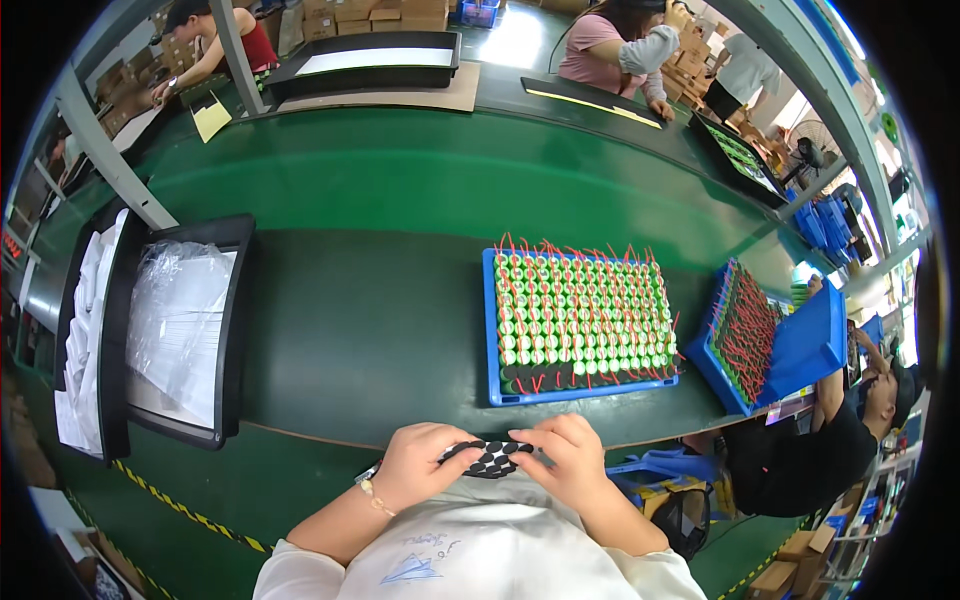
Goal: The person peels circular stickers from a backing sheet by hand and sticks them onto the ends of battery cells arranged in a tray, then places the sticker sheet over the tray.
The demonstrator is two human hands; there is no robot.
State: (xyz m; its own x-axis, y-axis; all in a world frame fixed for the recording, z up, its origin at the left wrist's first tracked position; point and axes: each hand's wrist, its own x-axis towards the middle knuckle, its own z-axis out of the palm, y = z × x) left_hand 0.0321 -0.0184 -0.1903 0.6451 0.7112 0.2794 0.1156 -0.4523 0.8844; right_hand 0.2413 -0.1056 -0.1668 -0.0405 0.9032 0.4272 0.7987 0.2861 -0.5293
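While two black trays stand at the left end of the dark desk [370, 320], white papers [88, 335] fill the first one. The next black tray [232, 330] lies flat and holds flat white sheets [195, 365] with a crinkly clear plastic bag [165, 285] on top. Near the middle, the left hand [428, 462] pinches one end of a small white sheet with round black dots [490, 459]. This dotted sheet is just past the near edge of the desk, in front of the person's white shirt [490, 550]. The right hand [566, 458] pinches its other end. Beyond that hand, a blue tray [585, 395] holds rows of green round cells [590, 310] with thin red wires, and some in the nearest row have black tops. Farther right, a second blue tray [716, 372] holds more red wires, beside a tilted blue box [808, 335].
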